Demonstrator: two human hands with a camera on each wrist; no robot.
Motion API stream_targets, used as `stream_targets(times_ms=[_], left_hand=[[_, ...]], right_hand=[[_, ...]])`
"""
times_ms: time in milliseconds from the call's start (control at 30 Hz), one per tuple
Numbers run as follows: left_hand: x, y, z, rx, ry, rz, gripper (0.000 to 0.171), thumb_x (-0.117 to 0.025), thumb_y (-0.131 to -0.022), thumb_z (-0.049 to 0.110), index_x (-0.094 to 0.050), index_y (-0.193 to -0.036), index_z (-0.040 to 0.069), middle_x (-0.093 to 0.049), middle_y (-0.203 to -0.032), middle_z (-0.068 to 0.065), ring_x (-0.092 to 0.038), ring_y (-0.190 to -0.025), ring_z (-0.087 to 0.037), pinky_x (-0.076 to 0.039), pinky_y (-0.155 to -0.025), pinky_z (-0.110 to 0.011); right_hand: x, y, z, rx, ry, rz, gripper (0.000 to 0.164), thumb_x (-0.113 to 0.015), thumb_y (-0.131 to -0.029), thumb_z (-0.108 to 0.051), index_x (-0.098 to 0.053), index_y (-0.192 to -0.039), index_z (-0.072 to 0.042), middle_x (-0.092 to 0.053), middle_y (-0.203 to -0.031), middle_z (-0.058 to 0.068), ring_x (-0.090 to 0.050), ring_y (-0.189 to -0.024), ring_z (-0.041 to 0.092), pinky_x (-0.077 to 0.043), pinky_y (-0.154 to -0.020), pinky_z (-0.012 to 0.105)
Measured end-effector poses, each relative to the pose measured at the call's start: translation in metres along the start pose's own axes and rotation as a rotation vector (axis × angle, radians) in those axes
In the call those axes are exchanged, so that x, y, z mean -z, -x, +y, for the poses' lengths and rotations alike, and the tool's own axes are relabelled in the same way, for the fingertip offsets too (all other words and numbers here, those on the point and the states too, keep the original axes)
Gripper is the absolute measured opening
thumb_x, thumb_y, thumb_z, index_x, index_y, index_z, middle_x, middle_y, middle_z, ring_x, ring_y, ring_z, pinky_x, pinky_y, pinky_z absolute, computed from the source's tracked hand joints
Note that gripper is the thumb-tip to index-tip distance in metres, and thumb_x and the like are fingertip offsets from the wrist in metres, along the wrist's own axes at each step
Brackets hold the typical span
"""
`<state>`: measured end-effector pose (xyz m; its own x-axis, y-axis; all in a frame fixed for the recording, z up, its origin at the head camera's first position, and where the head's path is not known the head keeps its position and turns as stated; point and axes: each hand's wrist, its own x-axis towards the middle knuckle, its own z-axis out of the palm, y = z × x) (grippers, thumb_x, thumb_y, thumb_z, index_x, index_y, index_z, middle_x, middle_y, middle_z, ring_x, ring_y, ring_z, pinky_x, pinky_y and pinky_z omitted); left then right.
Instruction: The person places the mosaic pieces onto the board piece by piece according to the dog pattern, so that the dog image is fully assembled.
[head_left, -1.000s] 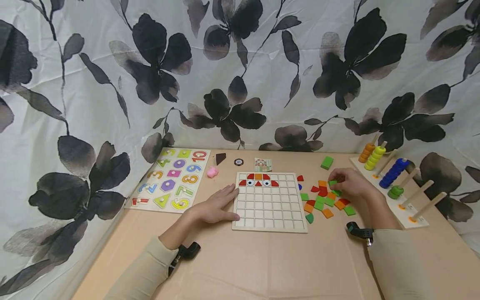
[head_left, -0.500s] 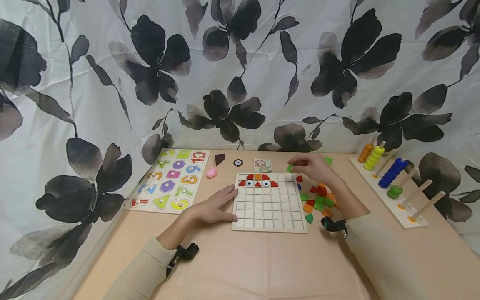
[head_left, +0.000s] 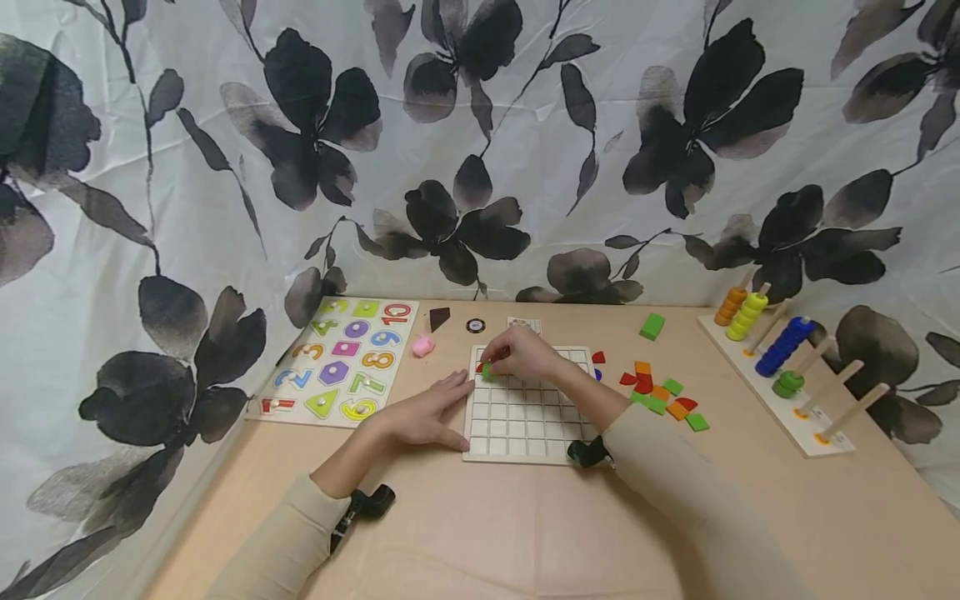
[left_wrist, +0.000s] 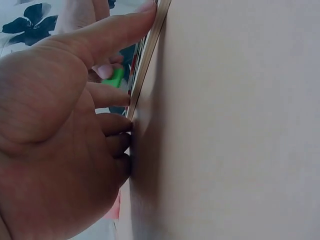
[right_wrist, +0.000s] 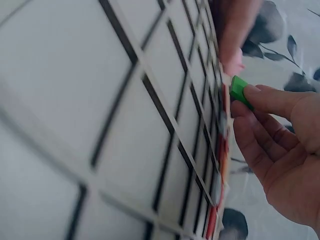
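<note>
In the head view, the white grid board lies flat on the table. My left hand rests along its left side; in the left wrist view the thumb and fingertips touch the board's edge. My right hand reaches over the board's upper left and pinches a green square tile between thumb and fingers. The right wrist view shows this green tile close to the row of red pieces set in the grid. The right hand hides most of that row from the head view.
Loose red, orange and green tiles lie right of the board. Farther right stands a peg stacker with coloured rings. A number puzzle board is at left. A pattern card, a black disc and a pink lump sit behind.
My right hand has picked the green tile out of the pile and carried it left over the grid board's upper left. My left hand has stayed at the board's edge.
</note>
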<state>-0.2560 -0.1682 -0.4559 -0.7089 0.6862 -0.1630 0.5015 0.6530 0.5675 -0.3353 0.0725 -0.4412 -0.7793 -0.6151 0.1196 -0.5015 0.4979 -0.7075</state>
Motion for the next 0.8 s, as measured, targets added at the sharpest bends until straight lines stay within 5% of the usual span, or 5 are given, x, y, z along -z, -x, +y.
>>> stream_targets(times_ms=[233, 800], left_hand=[[0.002, 0.003, 0.003, 0.01, -0.013, -0.002, 0.1, -0.074, -0.079, 0.05, -0.022, -0.154, 0.01, -0.004, -0.161, -0.014, -0.003, -0.146, -0.037, -0.007, -0.118, -0.049], [0.003, 0.001, 0.005, 0.02, -0.034, -0.004, 0.1, -0.074, -0.079, 0.05, -0.022, -0.153, 0.008, -0.005, -0.161, -0.013, -0.004, -0.147, -0.032, -0.008, -0.118, -0.046]], right_hand=[[-0.017, -0.006, -0.006, 0.018, 0.162, 0.011, 0.007, -0.078, -0.079, -0.009, -0.078, -0.084, -0.014, -0.072, -0.079, -0.007, -0.062, -0.072, 0.003, -0.05, -0.069, 0.024], [-0.019, 0.0, -0.01, 0.05, 0.265, -0.057, 0.013, -0.076, -0.082, -0.011, -0.077, -0.095, -0.01, -0.068, -0.09, -0.002, -0.06, -0.079, 0.007, -0.051, -0.068, 0.022]])
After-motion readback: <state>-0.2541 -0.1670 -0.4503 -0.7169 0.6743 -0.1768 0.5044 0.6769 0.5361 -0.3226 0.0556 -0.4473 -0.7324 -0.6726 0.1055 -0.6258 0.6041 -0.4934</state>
